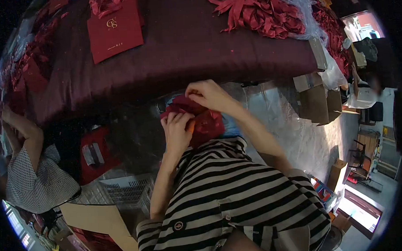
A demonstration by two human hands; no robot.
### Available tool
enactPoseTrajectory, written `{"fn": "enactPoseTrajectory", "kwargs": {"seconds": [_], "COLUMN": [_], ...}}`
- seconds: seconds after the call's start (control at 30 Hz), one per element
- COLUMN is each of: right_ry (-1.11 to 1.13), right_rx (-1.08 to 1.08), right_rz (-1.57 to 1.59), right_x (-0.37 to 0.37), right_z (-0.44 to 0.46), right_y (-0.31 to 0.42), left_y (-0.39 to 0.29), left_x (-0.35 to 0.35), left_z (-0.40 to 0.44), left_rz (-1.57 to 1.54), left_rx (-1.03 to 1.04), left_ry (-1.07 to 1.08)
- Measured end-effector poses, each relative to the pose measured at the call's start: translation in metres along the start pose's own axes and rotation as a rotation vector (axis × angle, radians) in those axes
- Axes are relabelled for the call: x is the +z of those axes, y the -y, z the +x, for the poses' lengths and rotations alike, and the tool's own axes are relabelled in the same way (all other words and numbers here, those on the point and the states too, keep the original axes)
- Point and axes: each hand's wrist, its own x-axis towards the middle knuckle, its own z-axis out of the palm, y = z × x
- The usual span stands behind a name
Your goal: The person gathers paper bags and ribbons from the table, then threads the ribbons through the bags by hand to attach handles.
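Note:
A red bag (207,125) with faint gold marks lies on the person's lap, below the edge of the dark red covered table (176,51). My left hand (178,128) rests on its left side with bent fingers, pressed on red material; a small orange patch shows beside the palm. Above the bag's top edge is my right hand (204,93), its fingers curled with thumb near the index finger. Whatever those right fingers pinch is too small to make out. Up on the table lies another red bag (116,33) with gold lettering.
Piled red ribbons (263,15) and clear plastic lie at the table's back right. A co-worker (39,180) sits at the left. Below are a grey crate (126,192) and an open cardboard box (96,222). Another carton (315,104) stands at the right.

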Motion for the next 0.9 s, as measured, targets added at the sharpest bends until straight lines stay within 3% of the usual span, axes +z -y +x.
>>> {"fn": "enactPoseTrajectory", "kwargs": {"seconds": [0.03,0.13,0.17,0.23,0.27,0.33,0.6,0.73,0.8,0.87,0.9], "right_ry": [-0.002,0.410,0.397,0.584,0.495,0.528,0.362,0.285,0.273,0.357,0.298], "right_rx": [0.001,-0.038,-0.032,0.077,0.017,-0.013,0.074,0.089,0.016,0.146,0.107], "right_rz": [0.002,-0.269,-0.268,-0.287,-0.194,-0.121,0.068,0.147,0.214,0.091,0.092], "right_x": [-0.002,-0.008,-0.008,-0.002,0.001,-0.007,-0.004,-0.009,-0.002,-0.011,-0.009], "right_z": [-0.003,-0.010,-0.011,-0.011,-0.016,-0.019,-0.039,-0.058,-0.064,-0.066,-0.068], "right_y": [-0.002,-0.004,-0.005,-0.012,-0.025,-0.017,-0.043,-0.040,-0.051,-0.034,-0.038], "left_y": [-0.001,-0.010,-0.011,-0.013,-0.011,-0.010,-0.004,0.002,0.006,0.012,0.015], "left_x": [-0.001,-0.006,-0.005,-0.003,0.004,0.006,0.015,0.022,0.026,0.032,0.033], "left_z": [-0.001,-0.001,-0.002,-0.004,-0.006,-0.010,-0.024,-0.035,-0.029,-0.030,-0.032], "left_rz": [0.002,-0.008,-0.008,-0.013,-0.032,-0.060,-0.296,-0.373,-0.491,-0.420,-0.443], "left_rx": [0.006,0.058,0.071,0.139,0.144,0.103,0.020,-0.173,-0.292,-0.204,-0.167], "left_ry": [0.001,0.015,0.021,-0.034,-0.033,-0.040,-0.219,-0.027,0.167,0.143,0.133]}}
